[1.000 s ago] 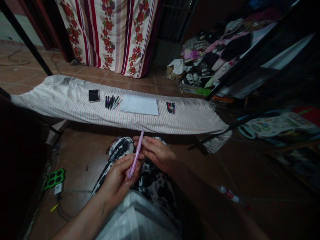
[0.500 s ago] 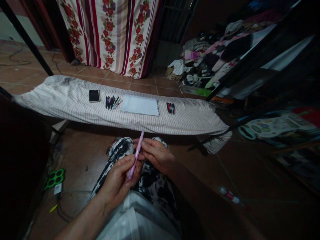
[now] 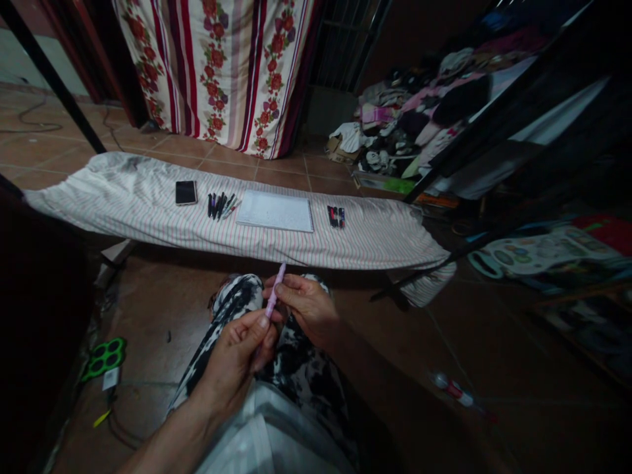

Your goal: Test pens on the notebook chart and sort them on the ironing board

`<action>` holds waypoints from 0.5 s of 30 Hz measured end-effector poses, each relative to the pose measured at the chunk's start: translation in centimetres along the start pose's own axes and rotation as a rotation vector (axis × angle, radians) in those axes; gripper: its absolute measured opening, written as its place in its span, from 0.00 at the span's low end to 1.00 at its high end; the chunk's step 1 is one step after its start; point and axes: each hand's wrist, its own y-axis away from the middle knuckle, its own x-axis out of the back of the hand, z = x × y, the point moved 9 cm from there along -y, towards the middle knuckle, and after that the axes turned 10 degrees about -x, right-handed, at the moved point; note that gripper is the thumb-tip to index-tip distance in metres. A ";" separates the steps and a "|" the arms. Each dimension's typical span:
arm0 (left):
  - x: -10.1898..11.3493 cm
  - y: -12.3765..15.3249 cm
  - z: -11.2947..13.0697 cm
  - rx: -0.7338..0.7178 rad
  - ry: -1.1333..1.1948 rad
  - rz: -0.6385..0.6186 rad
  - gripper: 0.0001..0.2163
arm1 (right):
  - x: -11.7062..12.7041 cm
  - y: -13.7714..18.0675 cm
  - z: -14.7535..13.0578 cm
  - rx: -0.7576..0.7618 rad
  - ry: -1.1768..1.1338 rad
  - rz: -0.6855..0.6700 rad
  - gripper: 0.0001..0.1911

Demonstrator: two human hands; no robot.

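A pink pen [image 3: 272, 300] is held above my knees, its narrow end tilted up and away from me. My left hand [image 3: 243, 345] is wrapped round the lower part, with the thumb lying along it. The thumb and fingers of my right hand [image 3: 307, 304] pinch the upper part. Beyond my hands, a spiral notebook [image 3: 275, 209] lies open on a cloth-covered bench [image 3: 197, 227]. Several pens [image 3: 217, 205] lie left of the notebook, and a small group of dark and red pens [image 3: 336, 216] lies to its right.
A phone [image 3: 186, 192] rests on the bench's left part. On the floor are a green object with a cable [image 3: 109, 355] at left and a bottle [image 3: 451, 388] at right. Clothes [image 3: 419, 125] are heaped behind, beside a flowered curtain [image 3: 217, 72]. Dark poles [image 3: 54, 79] slant at both sides.
My left hand has closed further over the pen's lower end, covering more of it. My right thumb has moved onto the pen's upper part. The view has shifted slightly.
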 end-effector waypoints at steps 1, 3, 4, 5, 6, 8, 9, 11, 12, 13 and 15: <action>0.1 0.0 0.2 -0.032 -0.028 0.011 0.11 | 0.0 0.0 0.1 0.003 -0.003 0.008 0.13; 0.5 -0.1 0.3 -0.071 -0.065 0.029 0.11 | 0.1 0.2 0.2 0.016 0.003 0.035 0.13; 0.6 -0.1 0.2 -0.071 -0.065 0.030 0.11 | 0.1 0.2 0.2 0.017 0.016 0.041 0.13; 0.6 -0.2 0.0 -0.055 -0.045 0.019 0.11 | 0.0 0.3 0.1 0.015 0.030 0.040 0.13; 0.6 -0.1 -0.2 -0.029 -0.014 0.002 0.11 | -0.1 0.4 0.0 0.007 0.039 0.028 0.13; 0.5 0.0 -0.6 0.034 0.067 -0.039 0.11 | -0.7 0.6 -0.3 -0.019 0.021 -0.027 0.15; 0.4 0.1 -0.8 0.062 0.105 -0.055 0.11 | -1.0 0.7 -0.7 -0.023 -0.007 -0.052 0.16; 0.4 0.3 -1.1 0.105 0.159 -0.081 0.10 | -1.1 0.9 -1.6 -0.011 -0.073 -0.067 0.16; 0.3 0.4 -1.2 0.123 0.177 -0.096 0.10 | -1.0 0.9 -1.9 -0.005 -0.093 -0.063 0.16; 0.2 0.5 -1.3 0.138 0.192 -0.110 0.09 | -0.9 0.9 -2.2 0.002 -0.099 -0.050 0.16; 0.1 0.7 -1.5 0.156 0.206 -0.129 0.09 | -0.6 0.8 -2.5 0.006 -0.087 -0.020 0.14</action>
